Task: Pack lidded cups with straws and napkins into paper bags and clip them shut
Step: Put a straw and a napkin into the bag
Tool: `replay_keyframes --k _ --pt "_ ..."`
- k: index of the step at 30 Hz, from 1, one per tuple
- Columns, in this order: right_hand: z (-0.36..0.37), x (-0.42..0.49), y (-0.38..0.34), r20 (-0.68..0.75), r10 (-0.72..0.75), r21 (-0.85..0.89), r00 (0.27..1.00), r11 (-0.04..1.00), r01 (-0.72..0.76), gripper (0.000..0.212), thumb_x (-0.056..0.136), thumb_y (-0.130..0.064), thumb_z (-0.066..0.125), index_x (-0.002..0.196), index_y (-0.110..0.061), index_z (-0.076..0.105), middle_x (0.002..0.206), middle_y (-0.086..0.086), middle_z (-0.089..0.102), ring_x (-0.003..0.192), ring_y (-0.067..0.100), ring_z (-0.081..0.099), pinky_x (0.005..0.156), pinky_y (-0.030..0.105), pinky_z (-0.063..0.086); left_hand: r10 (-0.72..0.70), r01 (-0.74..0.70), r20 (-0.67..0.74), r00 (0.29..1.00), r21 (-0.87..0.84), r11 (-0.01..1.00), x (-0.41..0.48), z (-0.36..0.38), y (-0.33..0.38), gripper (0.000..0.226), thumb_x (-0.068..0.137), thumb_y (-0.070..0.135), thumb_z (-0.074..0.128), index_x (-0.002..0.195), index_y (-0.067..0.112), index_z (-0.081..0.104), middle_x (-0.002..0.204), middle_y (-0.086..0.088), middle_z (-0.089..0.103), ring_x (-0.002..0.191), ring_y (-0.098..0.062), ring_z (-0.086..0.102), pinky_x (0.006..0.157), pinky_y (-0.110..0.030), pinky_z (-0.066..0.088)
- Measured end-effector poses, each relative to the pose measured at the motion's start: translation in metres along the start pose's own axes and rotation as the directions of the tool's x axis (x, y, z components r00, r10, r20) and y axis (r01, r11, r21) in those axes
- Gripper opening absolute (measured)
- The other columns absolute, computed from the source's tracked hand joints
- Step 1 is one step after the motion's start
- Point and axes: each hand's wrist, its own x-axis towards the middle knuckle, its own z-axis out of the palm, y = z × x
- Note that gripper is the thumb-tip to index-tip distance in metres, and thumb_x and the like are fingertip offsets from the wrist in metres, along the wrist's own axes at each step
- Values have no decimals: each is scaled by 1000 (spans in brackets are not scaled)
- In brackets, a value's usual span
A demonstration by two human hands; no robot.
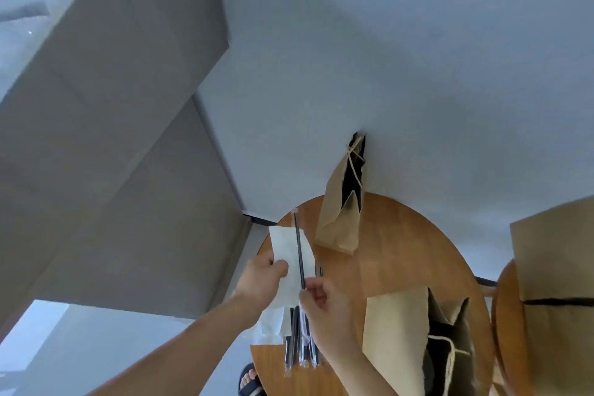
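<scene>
Pinching the lower end of a black straw [299, 247] in clear wrap with the right hand [324, 302], thumb and fingertips closed on it. Holding it nearly upright, long axis pointing toward the tabletop's [401, 254] far edge, tip tilting slightly left. Gripping a white napkin [283, 244] behind it with the left hand [263, 276], thumb curled over the paper. Hovering both over the tabletop's left edge, above a pile of wrapped straws [302, 341].

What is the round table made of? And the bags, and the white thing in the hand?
The table looks like wood, orange-brown with faint grain and a smooth top. The bags look like matte brown paper, creased, with string handles. The white sheet in the left hand seems thin soft paper, probably a napkin.
</scene>
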Motion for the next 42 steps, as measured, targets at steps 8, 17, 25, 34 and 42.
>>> replay_keyframes --k 8,17,25,34,42 --pt "-41 -24 -56 38 -131 -94 991 986 134 15 85 -15 68 85 -30 67 81 -18 70 76 2 65 69 19 51 131 -121 39 991 -207 971 -48 14 38 10 85 22 73 75 20 72 74 0 73 65 -16 67 55 -26 48" --pt "-121 -36 -116 -35 -230 -97 973 969 226 45 77 -45 79 115 -34 57 104 -20 65 95 -6 61 67 9 51 308 -256 206 929 -244 935 -92 35 90 22 93 27 66 108 12 69 98 -8 75 89 -27 73 67 -32 58" --pt "-188 -48 -130 143 -206 -47 968 976 214 28 80 -38 79 104 -26 71 97 -7 75 87 12 72 73 31 60 364 -271 408 837 -268 924 -119 85 115 29 92 27 66 116 9 64 104 -10 73 97 -30 71 78 -40 60" --pt "-239 -30 -116 -446 -139 -39 884 990 136 8 88 -26 71 93 -24 66 90 -13 70 78 3 65 48 8 44 43 -426 525 850 637 643 -94 125 41 81 78 33 76 146 25 33 125 5 55 105 -10 58 85 -23 54" --pt "-188 -26 -61 -304 19 -302 953 946 -115 27 96 -20 59 121 -12 62 117 4 68 96 20 68 59 15 50 46 -288 310 950 803 522 -106 173 2 31 86 47 57 102 21 63 92 2 70 84 -18 69 81 -38 60"
